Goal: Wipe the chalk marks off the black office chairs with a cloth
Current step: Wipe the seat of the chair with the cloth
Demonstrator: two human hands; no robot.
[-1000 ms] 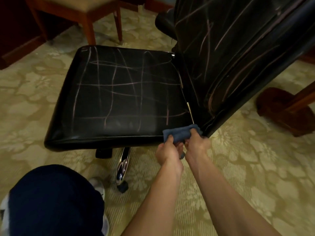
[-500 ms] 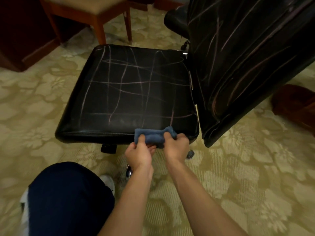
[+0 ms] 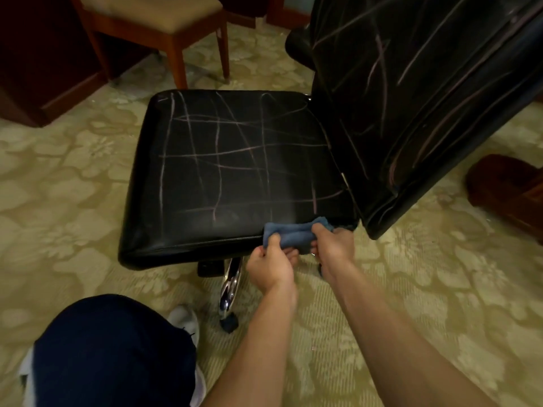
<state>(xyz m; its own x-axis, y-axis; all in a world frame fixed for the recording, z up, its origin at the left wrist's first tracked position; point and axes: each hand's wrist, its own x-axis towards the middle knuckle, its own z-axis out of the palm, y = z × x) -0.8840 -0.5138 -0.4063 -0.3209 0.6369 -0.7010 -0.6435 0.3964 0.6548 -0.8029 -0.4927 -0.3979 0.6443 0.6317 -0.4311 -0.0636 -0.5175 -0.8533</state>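
Note:
A black office chair stands before me, its seat [image 3: 235,171] crossed by many pale chalk lines. Its backrest [image 3: 411,98] rises at the right and is streaked with chalk too. A folded blue cloth [image 3: 293,235] lies at the seat's near right corner. My left hand [image 3: 271,264] pinches the cloth's left end with thumb on top. My right hand [image 3: 333,248] grips its right end. Both hands hold the cloth stretched between them, against the seat's front edge.
A wooden chair with a beige cushion [image 3: 164,22] stands behind the seat at the upper left. Dark wooden furniture [image 3: 511,195] sits on the patterned carpet at the right. The chair's chrome leg and caster [image 3: 230,289] are below the seat. My knee in dark trousers [image 3: 114,351] fills the lower left.
The view has shifted about while both hands kept their hold on the cloth. The cloth stays at the seat's near right edge, now spread slightly wider between the hands.

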